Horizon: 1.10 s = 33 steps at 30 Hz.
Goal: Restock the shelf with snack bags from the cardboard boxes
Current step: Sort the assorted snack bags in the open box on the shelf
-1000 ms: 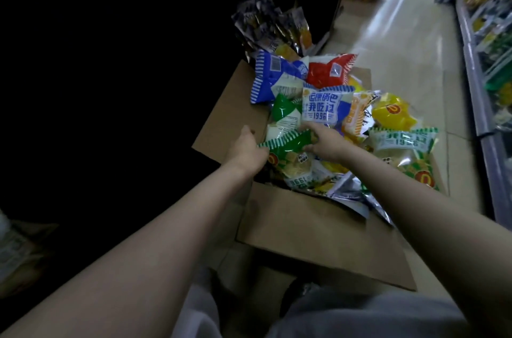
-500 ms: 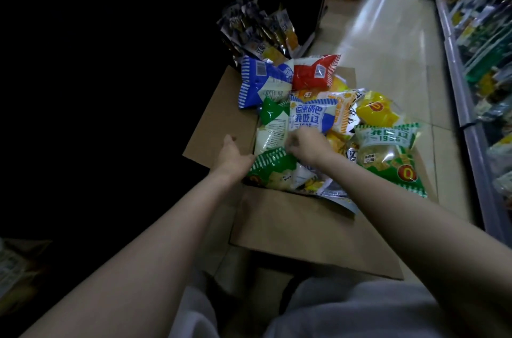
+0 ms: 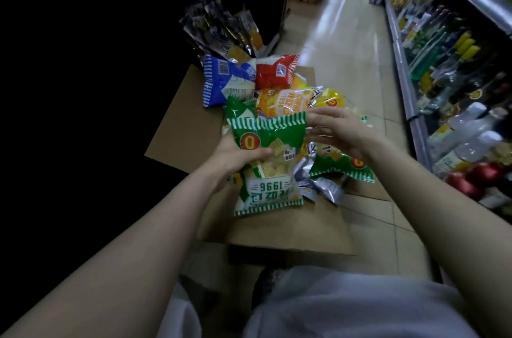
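One bag out of many in hand so far: a green-and-white striped plastic snack bag [image 3: 267,163] marked 1996, lifted clear of the heap and gripped at its left side by the left hand [image 3: 235,156], thumb curled across the front, the other fingers hidden behind the film. Right hand [image 3: 336,132] just beside the bag's upper right corner, fingers spread and nearly straight, holding nothing (contact with the bag's edge hard to tell).

Still piled in the open brown cardboard box [image 3: 188,127] on the floor: a blue-and-white striped bag [image 3: 224,82], a red bag [image 3: 277,71], an orange bag [image 3: 285,101], a yellow bag [image 3: 331,99], another green bag [image 3: 342,166] under the right wrist, some silver foil packets [image 3: 318,182]. Beyond the box, a cluster of dark upright packets [image 3: 219,30].

Judged early in the job: nothing visibly placed yet, most of the stock left in the box. Along the right, a long store shelf [image 3: 404,71] full of bottles; no sign of the snack shelf itself, left side of the view pure black.
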Motion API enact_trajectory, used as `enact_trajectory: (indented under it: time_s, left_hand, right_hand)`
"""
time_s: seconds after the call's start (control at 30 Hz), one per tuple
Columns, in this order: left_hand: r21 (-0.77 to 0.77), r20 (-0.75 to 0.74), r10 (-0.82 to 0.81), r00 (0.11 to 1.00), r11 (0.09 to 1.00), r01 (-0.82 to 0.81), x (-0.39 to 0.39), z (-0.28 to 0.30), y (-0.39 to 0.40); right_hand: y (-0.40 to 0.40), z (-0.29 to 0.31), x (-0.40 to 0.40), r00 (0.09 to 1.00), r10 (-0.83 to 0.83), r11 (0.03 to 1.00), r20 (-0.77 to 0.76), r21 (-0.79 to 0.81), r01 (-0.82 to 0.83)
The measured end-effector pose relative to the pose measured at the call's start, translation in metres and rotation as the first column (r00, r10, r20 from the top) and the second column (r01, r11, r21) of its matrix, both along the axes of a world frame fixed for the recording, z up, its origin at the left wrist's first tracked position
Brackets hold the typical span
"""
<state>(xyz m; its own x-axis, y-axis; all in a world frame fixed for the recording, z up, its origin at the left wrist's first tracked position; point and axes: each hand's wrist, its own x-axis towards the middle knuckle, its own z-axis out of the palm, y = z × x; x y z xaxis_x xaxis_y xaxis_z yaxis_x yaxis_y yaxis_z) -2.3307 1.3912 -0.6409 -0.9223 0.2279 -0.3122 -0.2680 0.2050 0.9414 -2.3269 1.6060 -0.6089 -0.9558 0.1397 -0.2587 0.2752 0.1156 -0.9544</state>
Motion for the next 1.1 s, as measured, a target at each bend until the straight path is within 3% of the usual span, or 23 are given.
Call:
enact_trajectory:
  time_s: [0.07,0.13,0.17,0.27,0.37,0.47,0.57,0.67,0.8,0.93,1.1]
  left_hand:
    - [-0.016,0.013,0.063,0.998,0.998,-0.063,0.001,-0.002,0.01]
    - [-0.01,0.066,0.12,0.991,0.993,-0.12,-0.003,-0.005,0.015]
    - [-0.008,0.087,0.13,0.988,0.992,-0.13,-0.004,-0.007,0.016]
    - [-0.022,0.103,0.135,0.985,0.991,-0.134,-0.006,-0.011,0.018]
    - [-0.027,0.12,0.164,0.979,0.986,-0.162,-0.005,-0.013,0.017]
    - [0.014,0.175,0.205,0.963,0.978,-0.21,-0.004,-0.01,0.013]
    - [0.039,0.218,0.247,0.944,0.964,-0.262,-0.004,0.001,0.002]
    - [0.12,0.141,0.297,0.944,0.942,-0.314,-0.006,0.019,-0.021]
    - [0.178,-0.077,0.359,0.93,0.923,-0.341,-0.004,0.044,-0.076]
    - [0.08,-0.248,0.486,0.838,0.872,-0.482,0.017,0.039,-0.154]
    - [0.001,-0.194,0.665,0.721,0.736,-0.677,0.077,-0.002,-0.271]
  right_hand:
    - [0.034,-0.022,0.0,0.973,-0.221,0.918,-0.058,0.324,0.228]
    - [0.062,-0.046,0.003,0.953,-0.301,0.701,-0.037,0.669,0.247]
    - [0.071,-0.059,0.004,0.945,-0.326,0.691,0.033,0.69,0.215]
    - [0.064,-0.073,0.006,0.907,-0.346,0.87,0.239,0.445,0.214]
    - [0.046,-0.076,-0.005,0.856,-0.393,0.896,0.336,0.348,0.275]
    - [0.031,-0.077,-0.012,0.859,-0.382,0.923,0.34,0.182,0.338]
    - [0.012,-0.057,-0.014,0.902,-0.377,0.923,0.21,0.004,0.385]
    - [-0.015,-0.029,-0.013,0.962,-0.273,0.96,-0.024,-0.068,0.271]
    - [-0.064,-0.015,-0.016,0.985,-0.026,1.0,-0.173,-0.016,0.023]
    - [-0.131,-0.011,-0.031,0.971,0.211,0.973,-0.111,0.121,-0.198]
    - [-0.263,-0.013,-0.047,0.826,0.563,0.795,-0.023,0.288,-0.533]
